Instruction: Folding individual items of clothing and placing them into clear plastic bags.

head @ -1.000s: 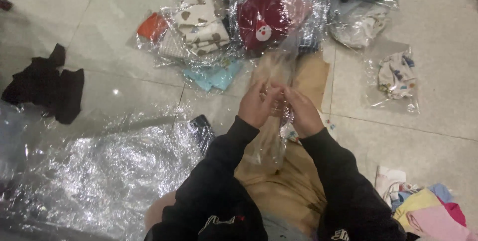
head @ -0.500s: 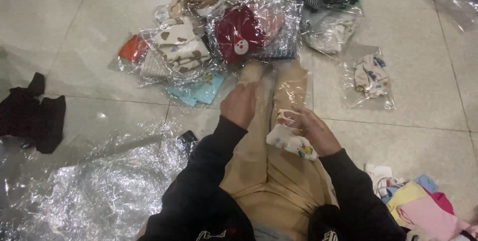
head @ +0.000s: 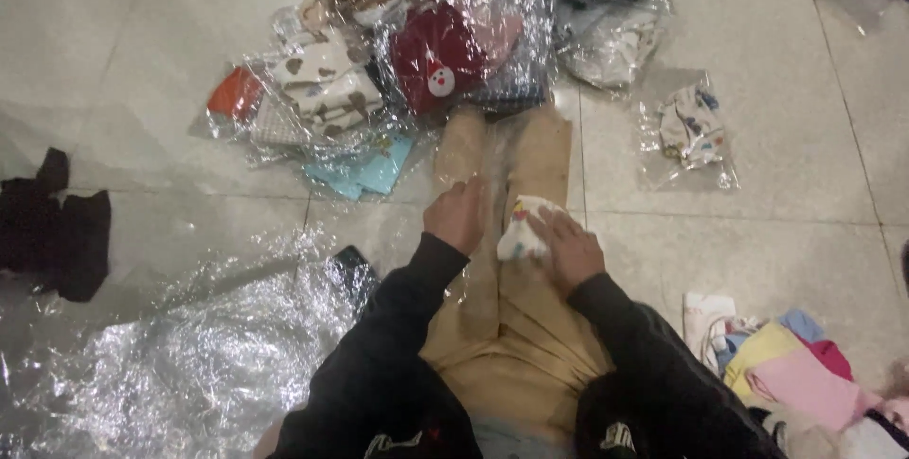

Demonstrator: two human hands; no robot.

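Both hands rest on the tan-trousered lap: the left hand [head: 456,216] lies loosely curled, holding nothing; the right hand [head: 568,249] lies flat, pinning a small printed cloth [head: 523,229] at its 9 o'clock. Bagged clothes [head: 436,61] pile at 12 o'clock, within reach
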